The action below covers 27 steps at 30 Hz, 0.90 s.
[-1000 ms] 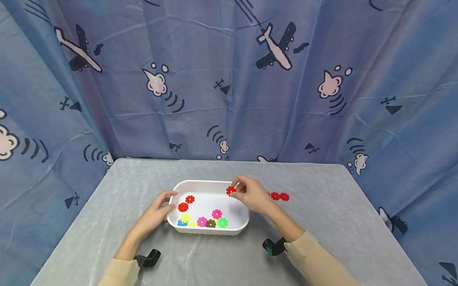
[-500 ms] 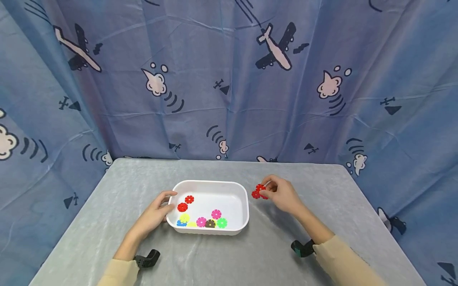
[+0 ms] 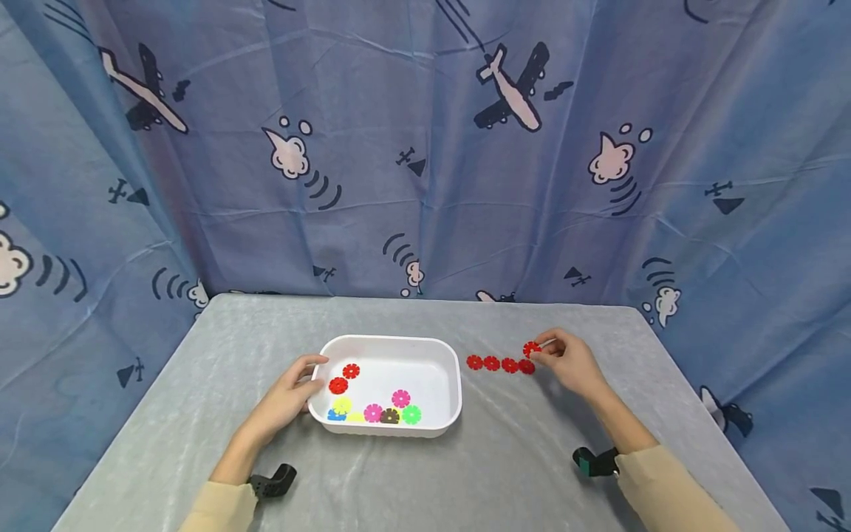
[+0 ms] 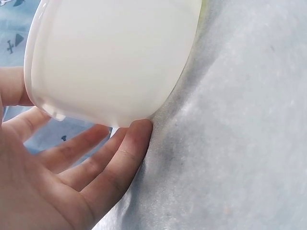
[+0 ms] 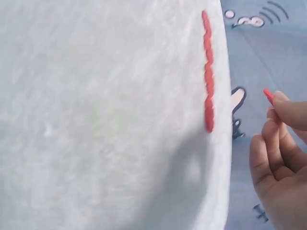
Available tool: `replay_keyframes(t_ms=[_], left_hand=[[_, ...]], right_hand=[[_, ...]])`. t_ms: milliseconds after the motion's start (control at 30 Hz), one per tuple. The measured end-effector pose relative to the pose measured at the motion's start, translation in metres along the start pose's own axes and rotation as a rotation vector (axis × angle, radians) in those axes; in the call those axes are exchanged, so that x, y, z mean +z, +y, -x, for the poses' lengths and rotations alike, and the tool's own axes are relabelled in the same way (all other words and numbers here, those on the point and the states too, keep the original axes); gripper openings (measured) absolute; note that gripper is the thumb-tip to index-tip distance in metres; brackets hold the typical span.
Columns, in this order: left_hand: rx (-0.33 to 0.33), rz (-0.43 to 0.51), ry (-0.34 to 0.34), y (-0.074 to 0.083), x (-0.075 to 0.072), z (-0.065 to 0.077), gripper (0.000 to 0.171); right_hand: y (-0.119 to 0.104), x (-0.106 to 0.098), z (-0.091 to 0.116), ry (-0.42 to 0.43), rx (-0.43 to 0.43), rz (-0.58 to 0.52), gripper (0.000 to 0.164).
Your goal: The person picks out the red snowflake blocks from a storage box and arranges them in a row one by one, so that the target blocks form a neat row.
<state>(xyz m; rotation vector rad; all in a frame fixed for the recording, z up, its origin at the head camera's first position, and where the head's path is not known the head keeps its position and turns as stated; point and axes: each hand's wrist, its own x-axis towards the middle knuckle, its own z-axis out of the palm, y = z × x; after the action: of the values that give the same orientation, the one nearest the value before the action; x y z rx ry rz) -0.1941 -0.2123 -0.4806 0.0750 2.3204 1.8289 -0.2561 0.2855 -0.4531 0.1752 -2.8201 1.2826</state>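
Note:
A white tray stands on the table, tipped neither way, with flower-shaped plastic discs inside. My left hand holds its left end, digits at the rim and against the outer wall; the left wrist view shows several fingertips touching that tray wall. To the right of the tray lies a row of several red notched discs. My right hand pinches another red disc between thumb and fingers, above the row's right end. In the right wrist view this held disc appears edge-on, apart from the row.
Two red discs lie at the tray's left. Along its near side are yellow, blue, pink, brown and green discs. A blue patterned curtain hangs behind the grey-covered table.
My right hand has carried the red disc out from over the tray, rightward past the row to its right end. My left hand stays at the tray.

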Motion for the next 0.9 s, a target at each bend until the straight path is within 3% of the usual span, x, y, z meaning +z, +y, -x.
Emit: replay_keyframes(t_ms=[467, 900], left_hand=[[-0.006, -0.001, 0.001, -0.001, 0.0, -0.001, 0.044], [-0.014, -0.017, 0.0, 0.003, 0.0, 0.001, 0.045]], right_hand=[[0.036, -0.005, -0.003, -0.107, 0.102, 0.023, 0.023], [0.04, -0.007, -0.011, -0.206, 0.145, 0.047, 0.02]])
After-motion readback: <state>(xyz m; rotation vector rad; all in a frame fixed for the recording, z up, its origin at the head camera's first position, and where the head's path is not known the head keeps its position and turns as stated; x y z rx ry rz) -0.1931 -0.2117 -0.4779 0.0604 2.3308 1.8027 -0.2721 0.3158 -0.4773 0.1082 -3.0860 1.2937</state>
